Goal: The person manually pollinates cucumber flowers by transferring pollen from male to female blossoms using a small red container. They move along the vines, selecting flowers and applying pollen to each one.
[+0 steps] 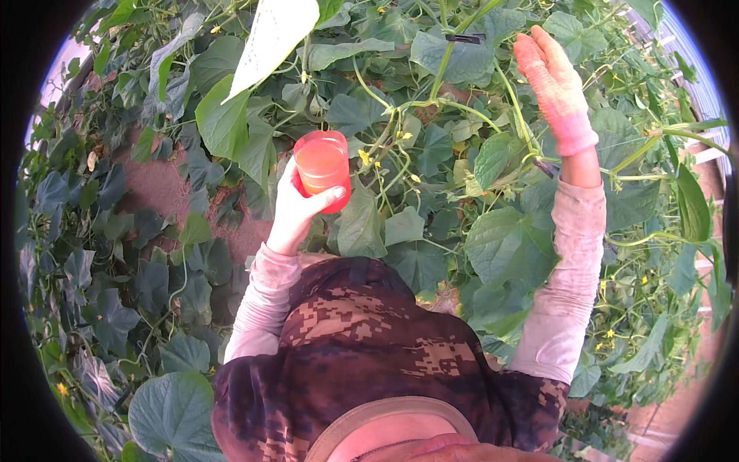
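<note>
My bare left hand (295, 211) is wrapped around a red plastic cup (321, 173), its thumb across the front; the cup seems to hold liquid, though its contents are hard to tell. My right hand (551, 86), in an orange and pink knitted glove, is raised at the upper right among the vines, fingers extended and close together, with nothing seen in it. Below it a dark clip (546, 168) sits on a green stem. Another dark clip (465, 38) holds a stem left of the glove. Small yellow flowers (364, 157) grow right of the cup.
Broad-leaved vines, which look like cucumber plants, surround me. A brightly lit leaf (277, 40) hangs near the camera at the top. Bare soil (153, 190) shows between leaves on the left. Pale bars and a paved strip (664, 416) run along the right side.
</note>
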A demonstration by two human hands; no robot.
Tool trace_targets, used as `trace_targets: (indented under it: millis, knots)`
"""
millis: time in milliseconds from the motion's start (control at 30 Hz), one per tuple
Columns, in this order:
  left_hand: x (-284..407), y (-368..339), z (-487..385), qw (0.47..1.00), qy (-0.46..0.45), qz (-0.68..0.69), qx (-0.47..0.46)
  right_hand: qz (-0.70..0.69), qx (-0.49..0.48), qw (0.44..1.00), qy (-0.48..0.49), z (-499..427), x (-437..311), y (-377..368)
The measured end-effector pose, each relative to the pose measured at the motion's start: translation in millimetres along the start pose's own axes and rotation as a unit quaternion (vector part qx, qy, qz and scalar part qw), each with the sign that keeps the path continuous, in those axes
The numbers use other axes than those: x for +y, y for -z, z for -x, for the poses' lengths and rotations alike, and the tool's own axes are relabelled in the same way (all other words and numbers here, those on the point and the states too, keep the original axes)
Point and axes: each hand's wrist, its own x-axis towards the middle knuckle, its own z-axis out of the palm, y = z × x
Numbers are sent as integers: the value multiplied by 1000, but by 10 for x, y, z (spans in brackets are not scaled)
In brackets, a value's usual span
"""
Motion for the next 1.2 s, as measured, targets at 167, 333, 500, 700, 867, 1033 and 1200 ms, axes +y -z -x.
trace_targets:
  millis: [167, 333, 500, 700, 867, 1033, 1200]
  knots:
    - [27, 353, -414, 998, 21, 7, -63, 82, 36, 982, -169, -700, 402, -579]
    - [-23, 586, -797, 986, 49, -1, -157, 81, 125, 977, -154, -749, 534, -909]
    - [-43, 482, -1197, 975, 76, 62, -200, 63, 121, 975, -176, -597, 333, -929]
    - [92, 252, -1498, 958, 36, -8, -283, 78, 63, 978, -181, -381, -6, -902]
    - [201, 80, -1638, 954, 54, -5, -296, 139, -13, 968, -209, -371, -198, -835]
    - [254, -33, -1788, 949, 40, -53, -309, 161, -36, 961, -221, -371, -268, -845]
    - [418, -208, -1939, 940, 11, -94, -327, 170, -39, 958, -228, -401, -311, -896]
